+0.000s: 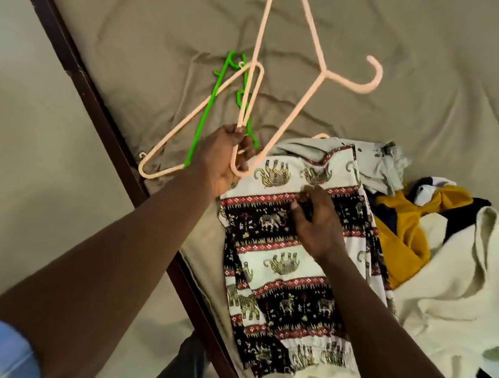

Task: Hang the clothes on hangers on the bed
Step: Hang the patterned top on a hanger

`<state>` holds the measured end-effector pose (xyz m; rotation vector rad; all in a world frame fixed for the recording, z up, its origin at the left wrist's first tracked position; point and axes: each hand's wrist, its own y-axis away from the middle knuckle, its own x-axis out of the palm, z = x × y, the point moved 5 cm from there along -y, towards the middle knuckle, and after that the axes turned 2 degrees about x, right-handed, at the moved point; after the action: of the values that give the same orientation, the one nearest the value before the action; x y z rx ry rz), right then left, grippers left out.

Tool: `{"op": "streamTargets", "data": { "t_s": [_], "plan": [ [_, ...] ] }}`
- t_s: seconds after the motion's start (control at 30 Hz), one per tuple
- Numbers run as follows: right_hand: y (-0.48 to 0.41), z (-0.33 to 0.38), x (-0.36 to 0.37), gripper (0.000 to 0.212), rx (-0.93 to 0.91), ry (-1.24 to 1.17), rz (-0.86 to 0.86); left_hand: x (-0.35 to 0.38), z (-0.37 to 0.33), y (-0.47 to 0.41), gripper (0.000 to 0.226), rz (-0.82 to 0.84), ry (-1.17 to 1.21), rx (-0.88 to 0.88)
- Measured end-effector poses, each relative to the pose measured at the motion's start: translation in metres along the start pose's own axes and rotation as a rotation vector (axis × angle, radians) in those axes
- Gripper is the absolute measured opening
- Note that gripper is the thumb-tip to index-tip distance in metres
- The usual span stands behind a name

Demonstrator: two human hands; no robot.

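My left hand (225, 159) grips the hook of a pink hanger (194, 116) above the bed's left edge. A second pink hanger (307, 94) rises beside it, its hook pointing right. A green hanger (205, 114) lies behind them on the sheet. My right hand (315, 222) rests with curled fingers on the elephant-print trousers (280, 271), which lie flat along the bed's edge; whether it pinches the fabric is unclear.
The beige bed sheet (406, 66) stretches away at the back. Right of the trousers lie a grey garment (378, 164), a mustard and navy piece (406, 225) and a cream garment (460, 300). The dark wooden bed frame (98, 104) runs diagonally at left.
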<state>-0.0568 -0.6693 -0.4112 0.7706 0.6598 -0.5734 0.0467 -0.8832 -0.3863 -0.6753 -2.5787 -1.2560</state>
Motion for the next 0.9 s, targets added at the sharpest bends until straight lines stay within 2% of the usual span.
{"op": "streamTargets", "data": {
  "t_s": [0.1,0.2,0.23,0.27,0.33,0.37,0.4,0.47,0.53,0.57,0.63,0.7,0.73,0.8,0.87,0.9],
  "plan": [
    [0.045,-0.019,-0.032,0.027,0.049,-0.198,-0.357,-0.017,0.039,0.048,0.015,0.036,-0.127,-0.092],
    [0.108,-0.058,-0.047,0.026,0.188,-0.399,-0.575,-0.046,0.083,0.102,0.009,0.086,-0.236,-0.166],
    [0.128,-0.074,-0.049,0.031,0.247,-0.549,-0.56,-0.054,0.1,0.123,0.01,0.111,-0.242,-0.214],
    [0.147,-0.085,-0.049,0.047,0.31,-0.794,-0.497,-0.058,0.114,0.144,0.011,0.152,-0.246,-0.266],
    [0.186,-0.1,-0.043,0.102,0.461,-1.335,-0.254,-0.061,0.146,0.183,0.012,0.241,-0.34,-0.35],
    [0.204,-0.1,-0.04,0.114,0.515,-1.512,-0.12,-0.062,0.159,0.198,0.012,0.26,-0.473,-0.355],
    [0.224,-0.1,-0.041,0.107,0.532,-1.614,-0.012,-0.062,0.172,0.213,0.014,0.272,-0.675,-0.315],
    [0.255,-0.104,-0.044,0.075,0.583,-1.806,0.086,-0.056,0.193,0.238,0.026,0.308,-1.083,-0.114],
    [0.273,-0.115,-0.041,0.06,0.703,-1.932,0.037,-0.045,0.206,0.264,0.071,0.448,-1.221,0.114],
    [0.28,-0.12,-0.039,0.053,0.75,-1.943,-0.006,-0.041,0.214,0.277,0.089,0.531,-1.275,0.191],
    [0.286,-0.129,-0.035,0.043,0.819,-1.901,-0.113,-0.037,0.232,0.295,0.111,0.64,-1.515,0.361],
    [0.287,-0.136,-0.029,0.034,0.86,-1.875,-0.174,-0.04,0.247,0.303,0.114,0.594,-1.688,0.474],
    [0.286,-0.137,-0.026,0.03,0.868,-1.857,-0.18,-0.043,0.252,0.305,0.103,0.518,-1.684,0.51],
    [0.281,-0.138,-0.018,0.024,0.804,-1.748,-0.2,-0.051,0.254,0.304,0.064,0.356,-1.454,0.491],
    [0.275,-0.148,-0.008,0.015,0.751,-1.344,-0.325,-0.068,0.252,0.295,0.019,0.215,-1.113,0.322],
    [0.273,-0.154,-0.003,0.012,0.725,-1.063,-0.386,-0.075,0.252,0.292,0.009,0.173,-0.99,0.241]
  ]
}}
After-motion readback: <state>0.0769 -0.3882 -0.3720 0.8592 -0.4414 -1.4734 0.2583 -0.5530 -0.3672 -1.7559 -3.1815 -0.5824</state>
